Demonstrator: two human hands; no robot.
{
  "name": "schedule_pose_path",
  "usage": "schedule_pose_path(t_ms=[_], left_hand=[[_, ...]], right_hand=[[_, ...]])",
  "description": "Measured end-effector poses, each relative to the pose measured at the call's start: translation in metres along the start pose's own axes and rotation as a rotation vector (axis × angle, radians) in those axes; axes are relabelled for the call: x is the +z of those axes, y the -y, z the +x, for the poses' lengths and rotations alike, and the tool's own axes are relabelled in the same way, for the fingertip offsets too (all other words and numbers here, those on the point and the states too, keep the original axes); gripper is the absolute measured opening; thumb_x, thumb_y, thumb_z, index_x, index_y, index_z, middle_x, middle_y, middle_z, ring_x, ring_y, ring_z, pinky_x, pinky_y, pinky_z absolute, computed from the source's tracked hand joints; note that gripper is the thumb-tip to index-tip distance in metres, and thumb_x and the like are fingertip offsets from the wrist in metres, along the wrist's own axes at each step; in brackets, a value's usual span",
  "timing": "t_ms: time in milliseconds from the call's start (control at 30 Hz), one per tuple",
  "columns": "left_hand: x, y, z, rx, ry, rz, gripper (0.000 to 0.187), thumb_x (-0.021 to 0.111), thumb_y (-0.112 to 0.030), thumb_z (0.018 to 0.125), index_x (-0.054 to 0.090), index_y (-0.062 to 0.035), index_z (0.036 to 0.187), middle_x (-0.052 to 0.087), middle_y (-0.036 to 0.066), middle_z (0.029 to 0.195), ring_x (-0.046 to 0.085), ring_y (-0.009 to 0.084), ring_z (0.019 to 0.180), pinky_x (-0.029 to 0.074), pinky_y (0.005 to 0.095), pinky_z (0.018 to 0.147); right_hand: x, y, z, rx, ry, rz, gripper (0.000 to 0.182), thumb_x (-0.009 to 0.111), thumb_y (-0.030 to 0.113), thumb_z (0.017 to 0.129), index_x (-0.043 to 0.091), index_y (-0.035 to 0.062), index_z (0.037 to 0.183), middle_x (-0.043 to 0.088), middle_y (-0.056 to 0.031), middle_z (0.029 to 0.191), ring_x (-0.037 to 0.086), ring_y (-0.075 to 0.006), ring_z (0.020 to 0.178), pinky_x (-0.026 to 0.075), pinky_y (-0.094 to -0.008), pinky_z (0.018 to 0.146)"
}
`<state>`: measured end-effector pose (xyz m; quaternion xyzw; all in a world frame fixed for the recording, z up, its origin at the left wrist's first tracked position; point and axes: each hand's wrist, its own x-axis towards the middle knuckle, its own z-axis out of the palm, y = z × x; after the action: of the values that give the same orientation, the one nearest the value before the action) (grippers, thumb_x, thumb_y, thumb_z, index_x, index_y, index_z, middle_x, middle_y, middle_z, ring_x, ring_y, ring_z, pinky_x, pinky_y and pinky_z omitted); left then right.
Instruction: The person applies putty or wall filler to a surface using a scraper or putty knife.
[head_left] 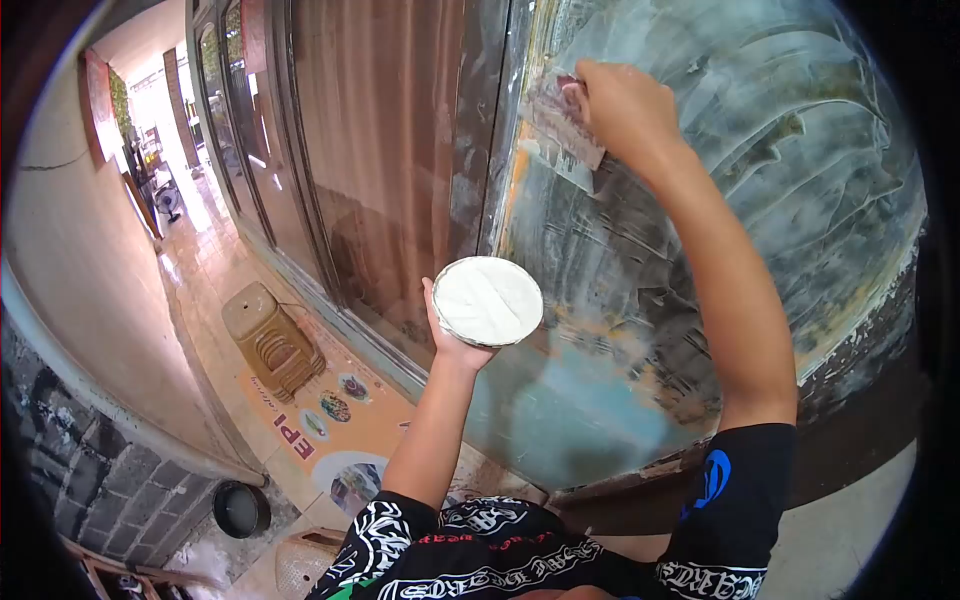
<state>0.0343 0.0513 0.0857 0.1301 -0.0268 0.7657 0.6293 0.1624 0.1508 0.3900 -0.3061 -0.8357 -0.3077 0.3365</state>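
My left hand supports a round tub of white putty from below, its fingers round the near and left side. The putty's face is turned up, with a smooth ridge across it. Higher up on the right, my right hand is closed on a putty knife. The knife's wide, smeared blade lies against the wall, close to the window frame. White and grey smears in curved strokes cover the wall, over bluish-green paint and darker patches. Most of the knife's handle is hidden in my fingers.
A curtained window with dark frames stands left of the wall. On the tiled floor are a tan plastic stool, a printed banner and a black bucket. A low block wall bounds the left; a fan stands far back.
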Motion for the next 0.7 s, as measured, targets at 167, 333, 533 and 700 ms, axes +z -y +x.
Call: schedule_pose_path(t_ms=[167,333,533,700], left_hand=[[0.001,0.003,0.000,0.035,-0.133,0.047,0.083,0.037,-0.077,0.091,0.053,-0.0126,0.140,0.055,0.013,0.142,0.053,0.0384,0.129,0.041,0.0590,0.107],[-0.011,-0.003,-0.005,-0.008,0.032,-0.048,0.083,0.039,-0.076,0.091,0.054,-0.0113,0.140,0.056,0.013,0.141,0.053,0.0382,0.128,0.042,0.0582,0.107],[-0.005,-0.012,-0.012,0.103,-0.119,0.031,0.082,0.039,-0.076,0.091,0.054,-0.0102,0.139,0.055,0.014,0.141,0.053,0.0404,0.128,0.041,0.0612,0.107],[-0.010,-0.019,-0.013,0.104,-0.061,0.029,0.083,0.040,-0.076,0.090,0.053,-0.0103,0.140,0.055,0.015,0.141,0.052,0.0415,0.128,0.040,0.0629,0.107]], right_hand=[[0.013,0.014,-0.016,-0.099,0.126,0.020,0.014,0.061,0.020,0.089,0.069,0.0093,0.094,0.073,-0.0129,0.094,0.070,-0.0349,0.091,0.054,-0.0508,0.070],[0.004,-0.009,0.008,-0.066,0.052,-0.053,0.018,0.059,0.025,0.091,0.068,0.0095,0.094,0.073,-0.0136,0.094,0.070,-0.0370,0.089,0.054,-0.0516,0.070],[0.005,0.018,-0.019,-0.013,0.077,0.093,0.022,0.060,0.034,0.094,0.066,0.0126,0.095,0.071,-0.0123,0.091,0.066,-0.0369,0.091,0.051,-0.0514,0.073],[0.039,0.008,-0.023,-0.135,0.135,-0.046,0.021,0.059,0.030,0.094,0.067,0.0118,0.094,0.071,-0.0127,0.090,0.068,-0.0356,0.089,0.052,-0.0504,0.072]])
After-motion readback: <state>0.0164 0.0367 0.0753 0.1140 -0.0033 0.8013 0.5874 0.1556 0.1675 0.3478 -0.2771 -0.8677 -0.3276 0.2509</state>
